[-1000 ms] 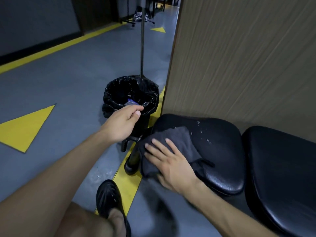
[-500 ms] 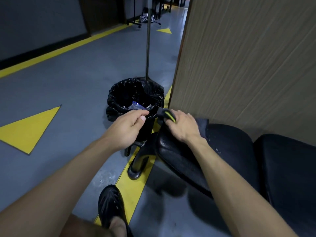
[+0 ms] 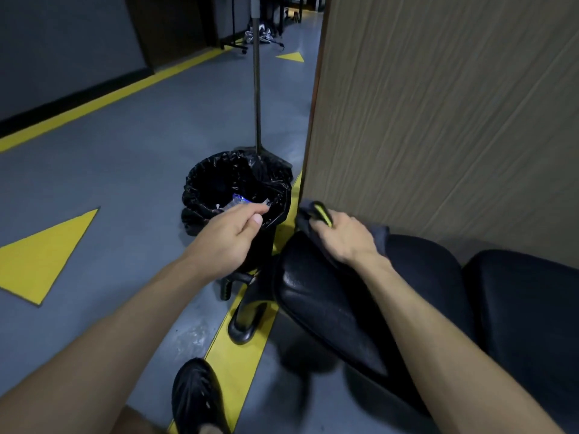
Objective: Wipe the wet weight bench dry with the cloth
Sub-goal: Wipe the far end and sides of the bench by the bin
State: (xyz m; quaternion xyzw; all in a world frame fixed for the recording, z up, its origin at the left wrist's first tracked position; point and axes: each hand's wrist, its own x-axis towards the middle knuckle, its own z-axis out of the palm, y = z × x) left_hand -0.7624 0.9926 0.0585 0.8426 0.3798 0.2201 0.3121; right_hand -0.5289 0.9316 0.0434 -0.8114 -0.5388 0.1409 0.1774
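The black padded weight bench (image 3: 329,308) runs from the lower right toward the middle, with a second pad (image 3: 526,308) to its right. My right hand (image 3: 347,239) lies at the far end of the near pad, fingers curled over the dark grey cloth (image 3: 380,238). The cloth's yellow-trimmed edge sticks out past my fingertips. My left hand (image 3: 228,239) hovers left of the bench, over the bin's near rim, loosely curled and holding nothing. The near pad's surface shows a faint damp sheen.
A black-lined waste bin (image 3: 219,183) stands just left of the bench end, a metal pole (image 3: 257,89) rising behind it. A tall wooden panel (image 3: 438,120) backs the bench. The bench foot (image 3: 244,324) rests on a yellow floor line. My black shoe (image 3: 194,399) is below.
My right hand has slid the cloth from the near part of the pad to its far end by the panel. The droplets seen earlier on the pad are gone. My left hand has stayed by the bin.
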